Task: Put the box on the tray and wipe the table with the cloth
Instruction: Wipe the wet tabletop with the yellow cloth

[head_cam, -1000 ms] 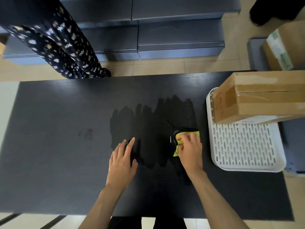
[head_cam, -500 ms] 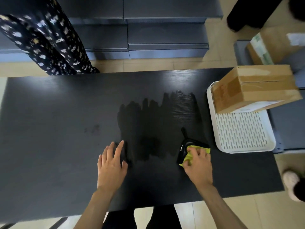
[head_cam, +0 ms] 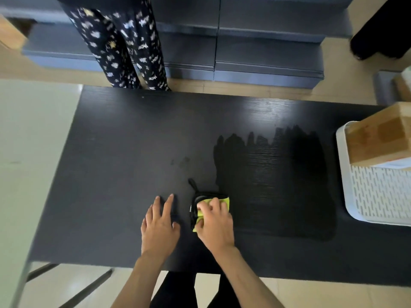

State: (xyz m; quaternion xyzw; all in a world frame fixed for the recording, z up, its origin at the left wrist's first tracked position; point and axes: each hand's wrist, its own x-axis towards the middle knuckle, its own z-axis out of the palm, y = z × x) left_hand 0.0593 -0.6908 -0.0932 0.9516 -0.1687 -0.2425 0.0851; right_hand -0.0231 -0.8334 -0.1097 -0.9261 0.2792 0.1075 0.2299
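The box point(head_cam: 378, 134) already sits on the tray point(head_cam: 375, 196) at the right edge of the table point(head_cam: 124, 138), so your job now is the wiping; your right hand point(head_cam: 214, 225) presses the cloth point(head_cam: 210, 204) flat against the near middle of the table, fingers curled down over the yellow-green fabric and gripping it, while your left hand point(head_cam: 159, 223) lies just beside it with fingers spread and holding nothing. A dark damp patch point(head_cam: 273, 185) runs from the cloth toward the tray; the left half of the table looks dry, with faint smudges point(head_cam: 180, 162) just beyond the cloth. Keep your palm low and the pressure even; work leftward in overlapping strokes so no dry strip is left between passes; go over those smudges firmly. A black strap or edging point(head_cam: 193, 185) seems to trail from the cloth, though blur makes that uncertain; tuck it under so it does not drag. Move your left hand aside before the cloth reaches it.
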